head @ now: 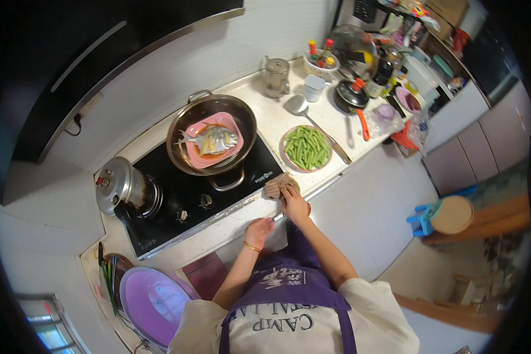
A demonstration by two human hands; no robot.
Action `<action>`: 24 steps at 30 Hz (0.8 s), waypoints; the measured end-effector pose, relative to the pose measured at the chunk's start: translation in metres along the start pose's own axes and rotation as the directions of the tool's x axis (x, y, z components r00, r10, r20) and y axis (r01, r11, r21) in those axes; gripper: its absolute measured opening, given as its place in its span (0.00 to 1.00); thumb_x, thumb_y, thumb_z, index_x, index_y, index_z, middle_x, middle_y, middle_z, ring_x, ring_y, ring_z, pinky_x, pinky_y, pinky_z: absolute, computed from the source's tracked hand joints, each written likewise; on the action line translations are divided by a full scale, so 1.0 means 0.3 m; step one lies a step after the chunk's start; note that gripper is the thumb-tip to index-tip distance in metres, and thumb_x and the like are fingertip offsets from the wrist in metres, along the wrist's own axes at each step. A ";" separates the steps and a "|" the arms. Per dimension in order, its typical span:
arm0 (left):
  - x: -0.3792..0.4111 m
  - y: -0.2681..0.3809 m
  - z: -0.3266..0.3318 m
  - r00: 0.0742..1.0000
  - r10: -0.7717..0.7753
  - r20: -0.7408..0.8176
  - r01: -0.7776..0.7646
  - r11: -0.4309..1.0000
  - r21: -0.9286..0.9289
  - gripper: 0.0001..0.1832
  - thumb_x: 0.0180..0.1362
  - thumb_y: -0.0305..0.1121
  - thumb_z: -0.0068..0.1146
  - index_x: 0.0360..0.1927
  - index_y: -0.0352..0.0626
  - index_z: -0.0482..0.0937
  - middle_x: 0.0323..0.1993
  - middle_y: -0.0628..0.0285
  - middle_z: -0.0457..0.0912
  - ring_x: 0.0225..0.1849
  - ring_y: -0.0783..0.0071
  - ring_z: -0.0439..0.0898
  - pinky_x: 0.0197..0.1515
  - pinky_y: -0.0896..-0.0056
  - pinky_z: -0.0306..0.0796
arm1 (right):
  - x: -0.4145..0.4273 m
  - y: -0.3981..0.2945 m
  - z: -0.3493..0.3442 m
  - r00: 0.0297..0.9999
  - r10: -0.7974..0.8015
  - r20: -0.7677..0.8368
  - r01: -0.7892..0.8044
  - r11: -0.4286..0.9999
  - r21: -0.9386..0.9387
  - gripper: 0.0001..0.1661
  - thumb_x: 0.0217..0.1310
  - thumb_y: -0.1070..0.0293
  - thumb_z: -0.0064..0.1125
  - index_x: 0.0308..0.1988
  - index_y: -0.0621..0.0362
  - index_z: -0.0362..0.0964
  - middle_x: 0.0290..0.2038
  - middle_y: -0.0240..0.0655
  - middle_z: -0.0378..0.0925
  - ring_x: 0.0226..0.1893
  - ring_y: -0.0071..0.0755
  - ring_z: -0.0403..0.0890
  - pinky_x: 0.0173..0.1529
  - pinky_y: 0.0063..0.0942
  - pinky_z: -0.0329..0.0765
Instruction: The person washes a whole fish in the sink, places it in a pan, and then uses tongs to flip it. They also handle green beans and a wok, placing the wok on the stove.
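Note:
My right hand (295, 206) grips a crumpled brown cloth (279, 185) on the counter edge, at the front right corner of the black cooktop. My left hand (259, 231) is just left of it, low by the counter's front edge, fingers loosely bent; whether it touches anything is unclear. Ahead, a steel steamer pan (175, 152) on the cooktop (168, 230) holds a pink dish (230, 120) with a whole fish (219, 138) in brown sauce. A plate of cut green beans (307, 148) stands right of the cooktop.
A pressure cooker (119, 181) stands on the left burner, its handle towards me. Beyond the beans lie a long-handled spatula (321, 128) and a small lidded pan (353, 95). Behind are a metal pitcher (276, 77) and bottles (382, 71). A purple basin (135, 294) is at lower left.

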State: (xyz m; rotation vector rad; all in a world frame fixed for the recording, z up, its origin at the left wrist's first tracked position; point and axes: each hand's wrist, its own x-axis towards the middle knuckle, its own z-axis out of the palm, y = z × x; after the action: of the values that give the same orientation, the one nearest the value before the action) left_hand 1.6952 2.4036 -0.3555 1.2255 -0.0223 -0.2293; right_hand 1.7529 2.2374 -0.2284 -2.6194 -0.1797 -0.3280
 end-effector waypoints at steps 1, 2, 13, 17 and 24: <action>0.001 -0.006 0.024 1.000 -0.006 0.003 0.006 1.000 -0.026 0.05 0.51 0.27 0.50 0.32 0.40 0.70 0.35 0.51 0.77 0.36 0.58 0.77 0.39 0.63 0.73 | -0.002 -0.002 -0.011 1.000 0.019 0.018 -0.019 1.000 0.013 0.23 0.41 0.74 0.53 0.44 0.55 0.67 0.48 0.39 0.68 0.47 0.43 0.70 0.44 0.35 0.73; 0.004 -0.005 0.027 1.000 -0.024 -0.008 0.023 0.999 -0.049 0.05 0.51 0.27 0.50 0.32 0.39 0.70 0.35 0.50 0.77 0.36 0.58 0.77 0.39 0.62 0.73 | 0.004 0.000 -0.015 0.999 0.026 0.028 -0.026 1.000 0.016 0.22 0.41 0.73 0.54 0.43 0.56 0.67 0.47 0.39 0.68 0.46 0.43 0.70 0.43 0.34 0.74; 0.007 0.081 0.122 0.976 -0.090 -0.198 0.052 0.981 -0.189 0.10 0.56 0.28 0.45 0.42 0.39 0.67 0.41 0.51 0.75 0.42 0.58 0.76 0.44 0.61 0.72 | 0.181 0.091 -0.073 0.970 -0.171 0.172 0.120 0.955 0.272 0.10 0.40 0.74 0.55 0.30 0.56 0.68 0.29 0.36 0.71 0.30 0.39 0.74 0.30 0.32 0.73; 0.057 0.153 0.245 0.957 -0.004 -0.291 -0.023 0.996 -0.091 0.15 0.60 0.32 0.40 0.49 0.39 0.64 0.45 0.55 0.72 0.48 0.63 0.72 0.47 0.62 0.70 | 0.231 0.090 -0.131 0.890 -0.244 0.385 -0.071 0.761 0.645 0.05 0.48 0.73 0.56 0.29 0.58 0.68 0.24 0.30 0.70 0.25 0.25 0.73 0.29 0.20 0.70; 0.086 0.435 0.404 0.780 -0.245 -0.576 -0.174 0.799 -0.575 0.15 0.62 0.36 0.37 0.47 0.38 0.67 0.42 0.60 0.74 0.44 0.69 0.73 0.47 0.70 0.68 | 0.247 0.011 -0.193 0.501 -0.660 0.559 -0.141 0.575 0.806 0.07 0.52 0.74 0.55 0.35 0.60 0.70 0.32 0.31 0.74 0.31 0.22 0.75 0.34 0.19 0.72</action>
State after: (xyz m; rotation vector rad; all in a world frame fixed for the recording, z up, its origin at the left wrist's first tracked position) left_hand 1.7247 2.3277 -0.1950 0.5977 0.6299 0.1554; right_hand 1.8134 2.2114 -0.1610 -1.5750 -0.9053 0.8191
